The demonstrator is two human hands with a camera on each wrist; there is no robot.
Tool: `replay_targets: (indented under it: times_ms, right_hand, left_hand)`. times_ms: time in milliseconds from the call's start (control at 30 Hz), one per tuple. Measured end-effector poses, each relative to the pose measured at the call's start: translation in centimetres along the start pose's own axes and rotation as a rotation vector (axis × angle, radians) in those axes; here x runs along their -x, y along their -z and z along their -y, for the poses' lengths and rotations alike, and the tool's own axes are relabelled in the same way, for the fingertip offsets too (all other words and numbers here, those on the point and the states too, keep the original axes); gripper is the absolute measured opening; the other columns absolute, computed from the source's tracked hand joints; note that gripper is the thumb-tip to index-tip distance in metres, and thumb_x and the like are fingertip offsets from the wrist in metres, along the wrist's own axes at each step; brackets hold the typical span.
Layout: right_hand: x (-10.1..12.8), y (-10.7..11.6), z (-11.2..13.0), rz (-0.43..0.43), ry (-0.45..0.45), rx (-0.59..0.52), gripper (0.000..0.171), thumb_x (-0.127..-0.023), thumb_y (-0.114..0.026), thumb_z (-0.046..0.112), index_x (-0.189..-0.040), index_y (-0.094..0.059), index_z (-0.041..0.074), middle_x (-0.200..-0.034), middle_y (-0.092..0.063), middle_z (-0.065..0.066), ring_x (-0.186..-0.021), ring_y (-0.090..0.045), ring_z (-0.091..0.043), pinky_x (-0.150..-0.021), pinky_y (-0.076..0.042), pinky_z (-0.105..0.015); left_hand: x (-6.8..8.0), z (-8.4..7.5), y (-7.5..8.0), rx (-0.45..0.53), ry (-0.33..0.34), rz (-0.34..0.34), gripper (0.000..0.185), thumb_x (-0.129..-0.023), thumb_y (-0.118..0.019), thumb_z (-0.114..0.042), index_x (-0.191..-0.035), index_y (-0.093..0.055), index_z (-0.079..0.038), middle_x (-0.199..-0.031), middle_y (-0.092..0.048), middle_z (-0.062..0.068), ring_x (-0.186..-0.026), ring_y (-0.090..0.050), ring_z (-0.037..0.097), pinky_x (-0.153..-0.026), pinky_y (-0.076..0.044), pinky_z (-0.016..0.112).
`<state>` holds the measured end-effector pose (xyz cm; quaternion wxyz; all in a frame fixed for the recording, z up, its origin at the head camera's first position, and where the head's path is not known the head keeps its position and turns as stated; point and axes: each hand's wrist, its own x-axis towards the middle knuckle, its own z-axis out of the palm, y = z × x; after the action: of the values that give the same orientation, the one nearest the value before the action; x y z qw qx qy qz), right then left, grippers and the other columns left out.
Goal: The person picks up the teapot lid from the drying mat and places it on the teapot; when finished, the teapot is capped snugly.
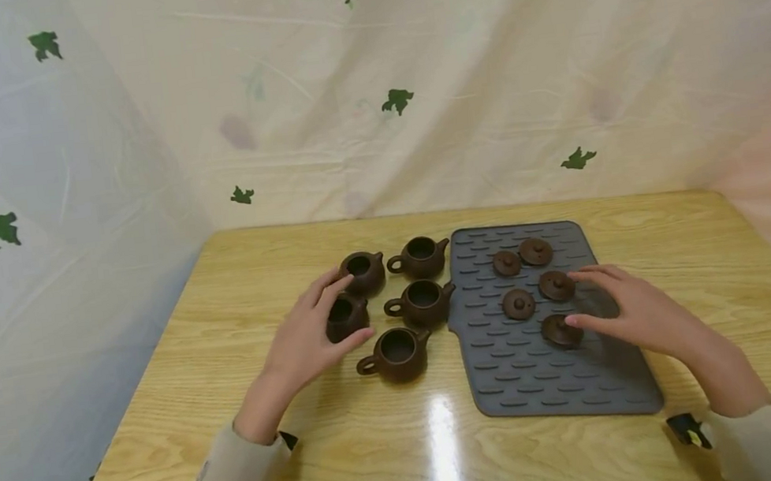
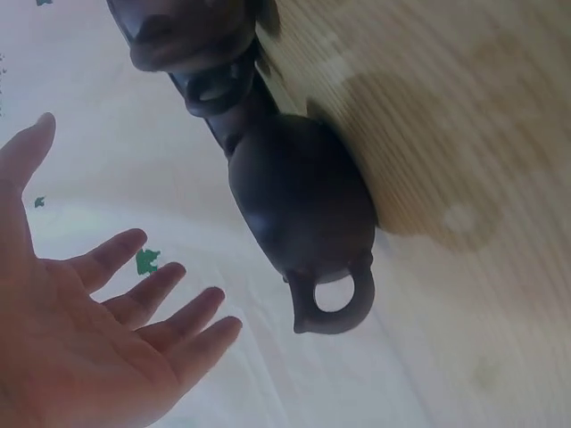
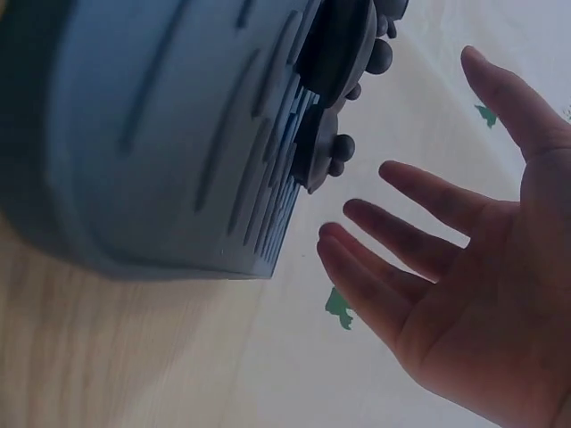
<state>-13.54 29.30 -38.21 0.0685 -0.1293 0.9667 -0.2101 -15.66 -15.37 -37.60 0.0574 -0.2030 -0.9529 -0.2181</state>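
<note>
Left hand [image 1: 304, 341] sits beside the left-middle teapot [image 1: 346, 316], fingers [image 2: 169, 294] spread and straight, cupped around it without a clear grip. Five lidless brown teapots cluster on the table [image 1: 252, 446], left of the grey ribbed mat [image 1: 560, 391]. Right hand [image 1: 632, 311] hovers over the mat, fingers [image 3: 401, 232] apart, thumb tip at the nearest lid [image 1: 560, 330], index near another lid [image 1: 556, 285]. Five lids lie on the mat.

Soft, even light from above; a white streak of glare lies on the glossy bench [image 1: 444, 440]. Shadows are faint. The head view bends at its edges. Both wrist views are blurred and washed out.
</note>
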Motion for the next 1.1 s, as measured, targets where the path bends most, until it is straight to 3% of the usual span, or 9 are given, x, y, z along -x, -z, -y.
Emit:
replay_targets:
  times_ms: [200, 367, 600, 833, 1100]
  right_hand:
    - [0.0, -0.5, 0.2, 0.013, 0.048, -0.099, 0.068, -0.085, -0.063, 0.051, -0.133, -0.051, 0.004, -0.132, -0.053, -0.020, -0.114, -0.054, -0.041, -0.086, -0.047, -0.055]
    - [-0.1, -0.8, 0.0, 0.044, 0.058, -0.145, 0.064, -0.084, -0.065, 0.049, -0.129, -0.055, 0.006, -0.127, -0.057, -0.017, -0.110, -0.058, -0.036, -0.082, -0.051, -0.048]
    - [-0.2, -1.3, -0.4, 0.057, 0.117, -0.161, 0.051, -0.085, -0.066, 0.044, -0.121, -0.061, 0.008, -0.117, -0.064, -0.010, -0.102, -0.062, -0.029, -0.077, -0.053, -0.039]
    - [-0.4, -1.7, -0.6, 0.044, 0.151, -0.187, 0.031, -0.086, -0.068, 0.032, -0.110, -0.066, 0.012, -0.106, -0.066, -0.003, -0.094, -0.065, -0.023, -0.070, -0.053, -0.025]
    - [-0.5, -1.8, -0.7, 0.043, 0.147, -0.218, 0.020, -0.086, -0.069, 0.020, -0.104, -0.066, 0.013, -0.103, -0.065, -0.003, -0.091, -0.065, -0.019, -0.068, -0.052, -0.024]
  left_hand:
    - [0.5, -0.7, -0.3, 0.103, -0.004, 0.002, 0.071, -0.080, -0.069, -0.050, -0.139, -0.044, -0.020, -0.142, -0.044, 0.001, -0.127, -0.046, 0.026, -0.097, -0.044, 0.048]
    - [0.7, -0.8, -0.6, 0.228, -0.014, 0.009, 0.060, -0.080, -0.074, -0.039, -0.131, -0.053, -0.015, -0.129, -0.056, 0.002, -0.112, -0.058, 0.022, -0.092, -0.049, 0.039]
    - [0.8, -0.5, -1.1, 0.415, -0.014, 0.087, 0.048, -0.080, -0.076, -0.031, -0.119, -0.060, -0.008, -0.114, -0.064, 0.006, -0.099, -0.063, 0.018, -0.084, -0.053, 0.030]
    - [0.9, -0.3, -1.5, 0.474, -0.003, 0.164, 0.038, -0.080, -0.076, -0.026, -0.109, -0.063, -0.007, -0.105, -0.065, 0.008, -0.094, -0.064, 0.019, -0.082, -0.053, 0.028]
    - [0.9, -0.1, -1.8, 0.511, 0.007, 0.212, 0.026, -0.078, -0.077, -0.020, -0.097, -0.064, -0.009, -0.090, -0.066, 0.002, -0.082, -0.064, 0.011, -0.072, -0.054, 0.024]
